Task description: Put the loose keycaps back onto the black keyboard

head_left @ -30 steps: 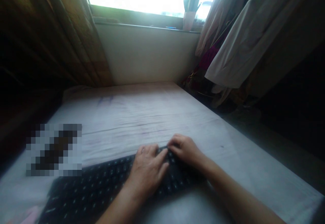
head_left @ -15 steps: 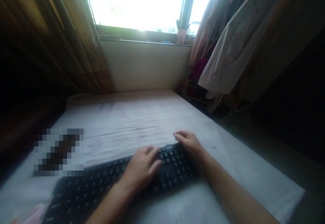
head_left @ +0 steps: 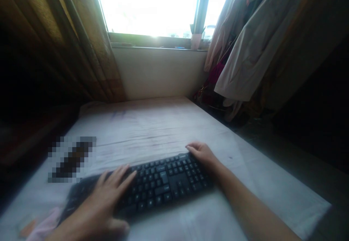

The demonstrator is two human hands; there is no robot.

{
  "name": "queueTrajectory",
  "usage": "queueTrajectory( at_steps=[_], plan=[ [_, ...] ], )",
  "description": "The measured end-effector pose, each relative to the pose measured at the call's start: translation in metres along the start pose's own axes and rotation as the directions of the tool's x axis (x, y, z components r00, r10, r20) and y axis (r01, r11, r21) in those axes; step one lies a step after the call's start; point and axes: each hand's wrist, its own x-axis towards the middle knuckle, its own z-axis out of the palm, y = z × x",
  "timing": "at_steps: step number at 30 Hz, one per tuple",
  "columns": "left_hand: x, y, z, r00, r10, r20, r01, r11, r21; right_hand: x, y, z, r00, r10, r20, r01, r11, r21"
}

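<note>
A black keyboard (head_left: 160,182) lies at a slant on the pale bed sheet (head_left: 152,124). Over its left part is my left hand (head_left: 111,193), fingers spread and pointing away from me, thumb apart at the near edge. Whether its fingertips press on the keys is not clear. My right hand (head_left: 201,155) is at the keyboard's far right corner, its fingers curled together round the edge; the palm side is hidden.
A blurred-out dark object (head_left: 72,159) lies left of the keyboard. Pink cloth (head_left: 47,224) is at the lower left. Beyond are a curtain (head_left: 89,51), a window with a potted plant (head_left: 196,40), and hanging clothes (head_left: 240,62) on the right.
My left hand has moved left along the keyboard, from its middle to its left part, and its fingers are more spread. My right hand stays at the right corner. The view has shifted slightly.
</note>
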Motion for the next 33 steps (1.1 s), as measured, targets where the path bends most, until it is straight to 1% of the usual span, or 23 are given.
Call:
queueTrajectory(
  at_steps=[2, 4, 7, 10, 14, 16, 17, 20, 22, 24, 27, 30, 33],
  plan=[
    [-0.001, 0.002, -0.002, 1.000, -0.026, 0.016, 0.025, 1.000, 0.011, -0.001, -0.001, 0.000, 1.000, -0.016, 0.013, 0.016, 1.000, -0.014],
    [0.001, 0.003, -0.005, 1.000, -0.020, 0.022, 0.020, 1.000, 0.007, -0.002, -0.003, 0.000, 0.999, -0.031, 0.028, 0.031, 0.999, -0.023],
    [0.007, 0.000, -0.008, 0.999, 0.028, -0.015, -0.028, 0.999, -0.018, -0.004, -0.006, -0.002, 0.998, -0.054, 0.039, 0.055, 0.998, -0.026],
    [0.014, -0.004, -0.009, 0.998, 0.051, -0.047, -0.053, 0.997, -0.059, -0.004, -0.007, -0.006, 0.996, -0.082, 0.018, 0.082, 0.996, -0.027],
    [0.025, -0.003, -0.009, 0.998, 0.034, -0.046, -0.039, 0.994, -0.106, 0.001, -0.002, -0.013, 0.990, -0.132, -0.058, 0.129, 0.991, -0.046],
    [0.034, 0.003, -0.010, 0.996, 0.045, -0.071, -0.053, 0.991, -0.121, 0.005, 0.003, -0.019, 0.974, -0.169, -0.149, 0.160, 0.984, -0.076],
    [0.040, 0.007, -0.011, 0.995, 0.052, -0.084, -0.062, 0.990, -0.125, 0.007, 0.006, -0.022, 0.959, -0.193, -0.209, 0.176, 0.980, -0.096],
    [0.067, 0.026, -0.016, 0.993, 0.056, -0.106, -0.067, 0.992, -0.106, 0.011, 0.012, -0.031, 0.881, -0.286, -0.378, 0.238, 0.957, -0.168],
    [0.091, 0.043, -0.020, 0.991, 0.076, -0.110, -0.086, 0.993, -0.083, 0.011, 0.013, -0.034, 0.823, -0.362, -0.438, 0.293, 0.931, -0.219],
    [0.118, 0.061, -0.023, 0.988, 0.090, -0.122, -0.100, 0.992, -0.077, 0.008, 0.012, -0.033, 0.772, -0.444, -0.455, 0.355, 0.895, -0.270],
    [0.158, 0.085, -0.026, 0.982, 0.109, -0.153, -0.121, 0.990, -0.067, 0.004, 0.007, -0.021, 0.712, -0.553, -0.433, 0.438, 0.832, -0.341],
    [0.190, 0.101, -0.029, 0.975, 0.131, -0.178, -0.142, 0.988, -0.053, 0.002, 0.004, -0.008, 0.685, -0.623, -0.377, 0.490, 0.777, -0.394],
    [0.209, 0.106, -0.031, 0.967, 0.149, -0.205, -0.159, 0.987, -0.034, 0.001, 0.007, 0.001, 0.692, -0.644, -0.326, 0.495, 0.752, -0.435]
  ],
)
